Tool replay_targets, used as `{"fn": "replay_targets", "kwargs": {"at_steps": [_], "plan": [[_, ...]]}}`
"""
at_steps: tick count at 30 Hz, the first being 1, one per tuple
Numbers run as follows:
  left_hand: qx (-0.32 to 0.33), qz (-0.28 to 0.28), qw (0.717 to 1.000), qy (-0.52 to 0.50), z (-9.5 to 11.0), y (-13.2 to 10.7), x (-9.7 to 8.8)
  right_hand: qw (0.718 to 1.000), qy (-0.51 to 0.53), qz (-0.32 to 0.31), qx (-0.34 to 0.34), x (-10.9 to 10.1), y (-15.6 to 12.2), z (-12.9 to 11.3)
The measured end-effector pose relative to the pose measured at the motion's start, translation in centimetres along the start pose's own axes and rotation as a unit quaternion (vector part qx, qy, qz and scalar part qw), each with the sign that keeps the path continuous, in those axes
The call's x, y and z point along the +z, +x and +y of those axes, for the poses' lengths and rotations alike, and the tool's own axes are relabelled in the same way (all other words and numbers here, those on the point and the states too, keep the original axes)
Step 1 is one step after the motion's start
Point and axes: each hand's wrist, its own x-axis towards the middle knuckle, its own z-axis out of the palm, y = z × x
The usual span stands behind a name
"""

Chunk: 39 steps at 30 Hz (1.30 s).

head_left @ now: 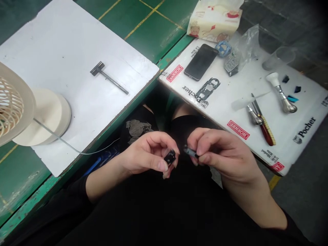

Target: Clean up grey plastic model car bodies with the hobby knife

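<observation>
Over my lap, my left hand (151, 153) pinches a small black part (170, 157), roughly block-shaped with light specks on it. Facing it, my right hand (217, 150) grips a small dark grey elongated part (190, 151) between thumb and fingers. A narrow gap separates the two parts. What exactly each part is cannot be made out, and the fingers cover some of both.
On the white board to the left lie a black T-shaped tool (110, 78) and a fan (48, 116). The printed board at right holds a phone (201, 62), a car-shaped part (208, 89), a plastic bag (242, 51), a red-handled knife (263, 126) and a metal-handled tool (283, 95).
</observation>
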Motion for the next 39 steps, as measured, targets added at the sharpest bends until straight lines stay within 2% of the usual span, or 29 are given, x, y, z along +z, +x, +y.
{"fn": "replay_targets", "kwargs": {"at_steps": [3, 7, 10, 12, 14, 16, 20, 23, 26, 28, 32, 39], "plan": [[0.122, 0.068, 0.984, 0.111, 0.4, -0.6, 0.3, 0.995, -0.017, 0.095, 0.005, 1.1, -1.1, 0.3], [0.229, 0.143, 0.927, 0.261, 0.4, -1.4, 0.9, 0.963, -0.195, 0.188, 0.004, 2.7, -2.1, 0.2], [0.274, 0.186, 0.871, 0.362, -0.2, -2.1, 1.1, 0.927, -0.314, 0.199, -0.038, 3.7, -1.9, -0.2], [0.303, 0.204, 0.819, 0.442, -0.5, -2.3, 1.2, 0.911, -0.354, 0.186, -0.098, 4.3, -1.5, -0.4], [0.333, 0.211, 0.762, 0.513, -0.5, -2.4, 1.2, 0.903, -0.369, 0.165, -0.143, 4.9, -1.0, -0.4], [0.355, 0.215, 0.715, 0.563, -0.3, -2.4, 1.3, 0.899, -0.374, 0.168, -0.156, 5.4, -0.7, -0.2], [0.387, 0.21, 0.653, 0.616, 0.2, -2.2, 1.7, 0.882, -0.389, 0.199, -0.176, 5.9, -0.7, 0.2], [0.399, 0.211, 0.63, 0.632, 0.3, -2.3, 1.9, 0.855, -0.424, 0.178, -0.241, 5.8, -0.9, 0.2], [0.397, 0.208, 0.623, 0.641, 0.3, -2.6, 1.9, 0.816, -0.474, 0.164, -0.286, 5.8, -1.1, -0.1], [0.394, 0.209, 0.621, 0.644, 0.2, -2.9, 1.9, 0.801, -0.497, 0.153, -0.295, 5.9, -1.2, -0.2], [0.401, 0.207, 0.614, 0.647, 0.1, -3.3, 1.8, 0.805, -0.502, 0.137, -0.286, 6.4, -1.5, -0.4], [0.399, 0.215, 0.579, 0.678, 0.2, -3.9, 2.2, 0.806, -0.507, 0.08, -0.295, 6.7, -1.7, -0.4]]}}
